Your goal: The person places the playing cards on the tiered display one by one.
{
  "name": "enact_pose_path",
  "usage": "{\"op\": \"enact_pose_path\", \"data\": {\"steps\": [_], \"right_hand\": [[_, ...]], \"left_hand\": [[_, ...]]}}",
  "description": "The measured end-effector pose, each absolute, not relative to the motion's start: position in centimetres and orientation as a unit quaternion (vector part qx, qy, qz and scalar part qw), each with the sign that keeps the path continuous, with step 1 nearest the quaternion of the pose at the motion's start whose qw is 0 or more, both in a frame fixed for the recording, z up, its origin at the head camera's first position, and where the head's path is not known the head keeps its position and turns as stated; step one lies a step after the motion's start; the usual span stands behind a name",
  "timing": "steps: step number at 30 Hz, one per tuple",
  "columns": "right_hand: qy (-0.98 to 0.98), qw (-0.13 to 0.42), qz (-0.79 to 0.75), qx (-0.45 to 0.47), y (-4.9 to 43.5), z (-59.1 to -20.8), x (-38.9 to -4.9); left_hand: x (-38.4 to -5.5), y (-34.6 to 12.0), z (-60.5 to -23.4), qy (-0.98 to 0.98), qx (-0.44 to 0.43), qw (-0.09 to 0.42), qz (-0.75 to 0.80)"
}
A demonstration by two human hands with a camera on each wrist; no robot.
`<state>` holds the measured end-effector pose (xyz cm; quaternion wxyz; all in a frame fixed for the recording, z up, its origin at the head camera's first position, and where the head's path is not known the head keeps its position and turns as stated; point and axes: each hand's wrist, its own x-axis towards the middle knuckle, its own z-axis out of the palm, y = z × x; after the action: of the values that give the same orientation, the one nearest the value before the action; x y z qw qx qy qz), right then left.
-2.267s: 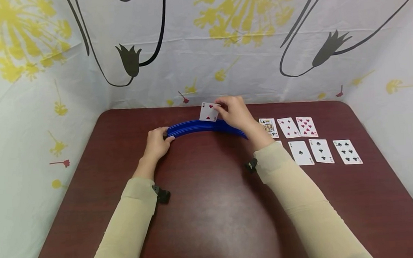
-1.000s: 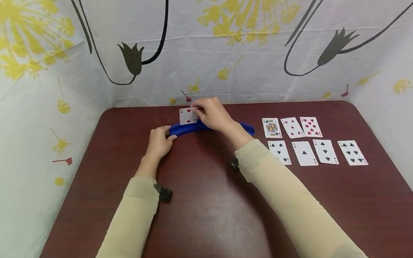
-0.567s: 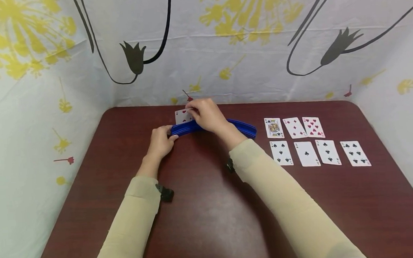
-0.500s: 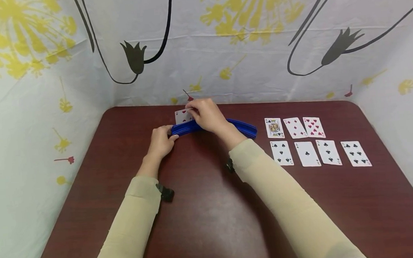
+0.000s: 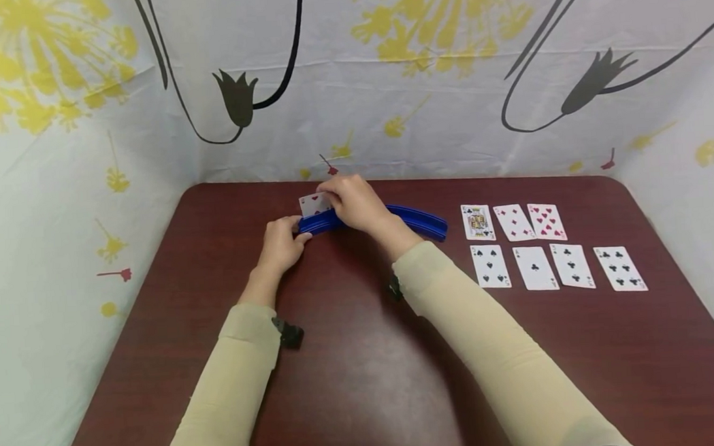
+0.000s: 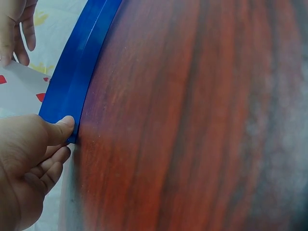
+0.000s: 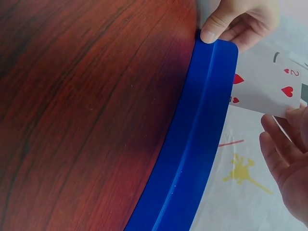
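My left hand [image 5: 280, 244] grips the left end of a curved blue card holder [image 5: 418, 220], thumb on its front face. Between thumb and fingers my right hand [image 5: 356, 201] pinches a two of hearts [image 5: 313, 204] by its upper right corner. The card stands upright at the holder's left part, its lower edge hidden behind the blue front. In the right wrist view, the two of hearts [image 7: 269, 86] shows its face beside the blue holder [image 7: 195, 130], close to the left hand's fingers. My right forearm covers part of the holder's middle in the head view.
On the table [image 5: 353, 359], to the right, several cards lie face up in two rows. The back row has a king of clubs [image 5: 478, 223]; the front row ends with a six of clubs [image 5: 620, 269]. A patterned cloth [image 5: 355, 100] hangs behind the table edge.
My right hand has carried the two of hearts leftward along the holder and lowered it, so less of the card shows above the blue edge. My left hand keeps its grip on the end.
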<state>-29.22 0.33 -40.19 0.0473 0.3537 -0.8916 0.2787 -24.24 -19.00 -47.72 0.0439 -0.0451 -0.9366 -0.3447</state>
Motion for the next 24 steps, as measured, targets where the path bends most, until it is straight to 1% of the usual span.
{"op": "enact_pose_path", "data": {"steps": [6, 10, 18, 24], "right_hand": [[-0.894, 0.031, 0.262, 0.361, 0.4, -40.3, -29.1], [-0.899, 0.022, 0.261, 0.351, 0.7, -40.3, -28.8], [-0.904, 0.021, 0.276, 0.327, 2.2, -40.3, -28.5], [-0.906, 0.024, 0.273, 0.322, 3.7, -39.9, -28.4]], "left_hand": [[-24.3, -18.9, -47.7, -0.936, -0.044, 0.041, -0.346], [-24.3, -18.8, -47.5, -0.938, -0.040, 0.037, -0.341], [-24.3, -18.5, -47.5, -0.938, -0.033, 0.028, -0.344], [-24.1, -18.7, -47.6, -0.939, -0.034, 0.037, -0.340]]}}
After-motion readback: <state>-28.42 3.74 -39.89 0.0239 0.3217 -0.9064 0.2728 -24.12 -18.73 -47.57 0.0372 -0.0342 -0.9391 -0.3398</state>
